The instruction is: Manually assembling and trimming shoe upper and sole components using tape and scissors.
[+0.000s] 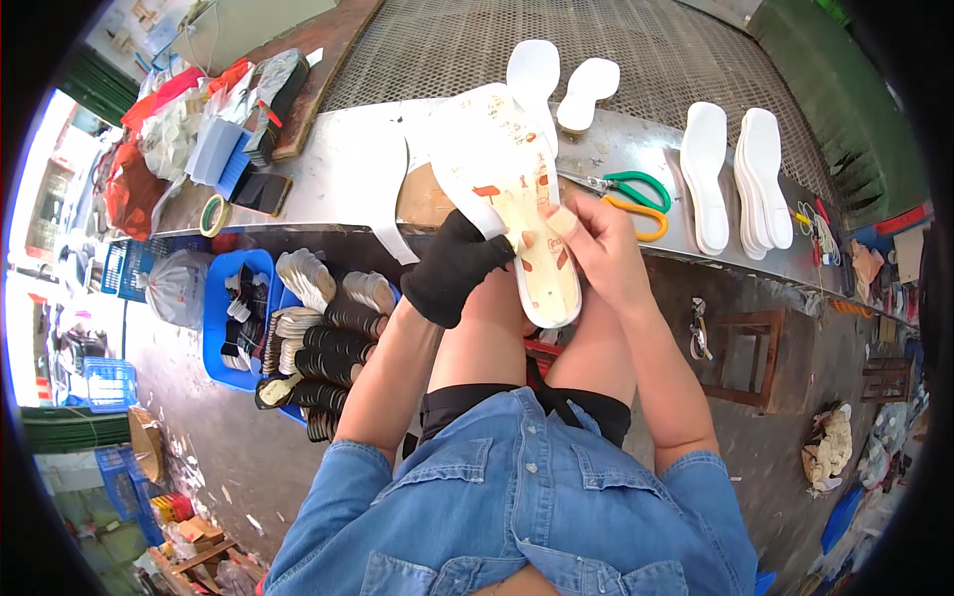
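Two-handed: L hand (455, 268) & R hand (602, 250) fingers pinch sole (497, 149) over desk's (648, 149) front edge; prob. pressing; next needs firm hold.

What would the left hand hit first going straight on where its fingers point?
Left hand: the insole, already in contact. Across it, the right hand looks next in line, though depth is hard to judge from this single view.

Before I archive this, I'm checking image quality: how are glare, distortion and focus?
Head view: the far left is blown out; head view: the metal bench shines in patches, its front edge bowed; head view: the held sole piece looks fairly sharp.
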`<state>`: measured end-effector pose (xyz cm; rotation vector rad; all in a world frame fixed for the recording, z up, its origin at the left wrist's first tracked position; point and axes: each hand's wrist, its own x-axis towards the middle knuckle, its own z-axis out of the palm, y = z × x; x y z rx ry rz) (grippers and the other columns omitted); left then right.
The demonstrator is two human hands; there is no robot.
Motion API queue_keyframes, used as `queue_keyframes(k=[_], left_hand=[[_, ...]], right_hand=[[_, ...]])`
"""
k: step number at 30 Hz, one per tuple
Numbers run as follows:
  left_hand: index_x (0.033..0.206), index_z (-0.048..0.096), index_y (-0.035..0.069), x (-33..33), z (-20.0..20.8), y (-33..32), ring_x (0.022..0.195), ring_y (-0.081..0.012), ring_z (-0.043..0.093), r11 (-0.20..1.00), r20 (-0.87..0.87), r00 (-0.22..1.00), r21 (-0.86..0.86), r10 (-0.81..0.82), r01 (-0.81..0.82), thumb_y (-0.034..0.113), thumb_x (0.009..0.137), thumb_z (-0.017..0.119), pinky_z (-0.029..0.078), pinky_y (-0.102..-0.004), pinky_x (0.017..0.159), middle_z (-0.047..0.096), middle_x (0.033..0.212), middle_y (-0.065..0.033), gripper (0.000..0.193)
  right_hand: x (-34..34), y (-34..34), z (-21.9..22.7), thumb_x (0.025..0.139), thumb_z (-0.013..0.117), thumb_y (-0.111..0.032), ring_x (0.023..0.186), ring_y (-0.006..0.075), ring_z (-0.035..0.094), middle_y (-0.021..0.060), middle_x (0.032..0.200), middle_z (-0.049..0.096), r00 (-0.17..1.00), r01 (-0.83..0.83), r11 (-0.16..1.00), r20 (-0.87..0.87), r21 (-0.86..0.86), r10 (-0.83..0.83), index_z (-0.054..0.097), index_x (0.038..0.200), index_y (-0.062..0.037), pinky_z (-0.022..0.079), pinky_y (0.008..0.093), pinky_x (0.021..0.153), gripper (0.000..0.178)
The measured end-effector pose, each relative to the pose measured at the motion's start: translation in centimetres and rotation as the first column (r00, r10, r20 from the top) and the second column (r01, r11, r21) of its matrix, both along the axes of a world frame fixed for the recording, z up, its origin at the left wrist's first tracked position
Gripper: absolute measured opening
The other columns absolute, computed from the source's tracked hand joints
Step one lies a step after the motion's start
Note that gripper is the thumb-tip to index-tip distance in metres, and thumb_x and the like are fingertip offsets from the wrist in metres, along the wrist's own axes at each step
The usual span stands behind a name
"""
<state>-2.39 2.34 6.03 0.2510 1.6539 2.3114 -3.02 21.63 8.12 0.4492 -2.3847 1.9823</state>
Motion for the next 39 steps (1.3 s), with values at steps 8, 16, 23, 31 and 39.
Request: queue_keyframes(k=[8,16,23,31,39], left_hand=[[0.118,0.052,-0.001,0.6,3.0,0.5,0.089,-0.0134,0.059,0.997,0.014,1.0,-0.077,0.006,-0.005,0.016,0.083,0.067,0.048,-0.028,0.076,0.062,0.102,-0.0071,0.042],[0.112,0.055,-0.003,1.5,2.8,1.4,0.083,-0.0119,0.059,0.989,0.036,0.993,-0.1,0.112,-0.108,0.012,0.08,0.067,0.048,-0.0252,0.07,0.064,0.095,-0.0075,0.038],[0.111,0.055,-0.003,1.5,3.1,2.0,0.079,-0.0135,0.06,0.978,0.064,0.977,-0.048,0.204,-0.201,0.01,0.08,0.064,0.047,-0.026,0.065,0.064,0.094,-0.0078,0.035],[0.114,0.053,-0.004,1.7,3.8,1.7,0.086,-0.0154,0.06,0.984,0.044,0.984,-0.055,0.174,-0.172,0.005,0.078,0.063,0.049,-0.0278,0.072,0.063,0.099,-0.0092,0.038],[0.113,0.054,-0.004,1.9,3.4,2.0,0.083,-0.0136,0.06,0.983,-0.001,0.987,-0.095,0.158,-0.158,0.006,0.078,0.066,0.049,-0.0275,0.072,0.063,0.097,-0.0086,0.038]], right_hand=[[1.1,1.0,1.8,0.089,0.056,-0.012,0.079,0.0072,0.058,0.0052,0.091,0.062,0.954,-0.225,0.913,0.113,-0.341,0.277,0.053,0.107,0.0022,0.048,0.0227,0.068,0.024],[2.5,1.4,0.8,0.089,0.056,-0.012,0.067,0.0027,0.057,0.0037,0.088,0.062,0.933,-0.145,0.915,0.255,-0.377,0.253,0.055,0.106,0.0002,0.045,0.0161,0.052,0.021],[4.8,1.0,0.0,0.087,0.059,-0.009,0.06,0.0017,0.052,0.0003,0.079,0.059,0.941,-0.114,0.891,0.239,-0.44,0.239,0.053,0.109,0.0016,0.041,0.0159,0.049,0.026],[6.1,-0.6,0.8,0.086,0.061,-0.009,0.058,0.0027,0.052,0.0008,0.079,0.06,0.978,0.014,0.889,0.192,-0.458,0.083,0.052,0.108,0.0014,0.041,0.0157,0.049,0.026],[6.1,0.6,0.2,0.092,0.053,-0.02,0.053,0.0041,0.052,0.0004,0.07,0.059,0.952,0.049,0.953,0.302,-0.299,0.046,0.056,0.098,0.0003,0.042,0.018,0.046,0.022]])
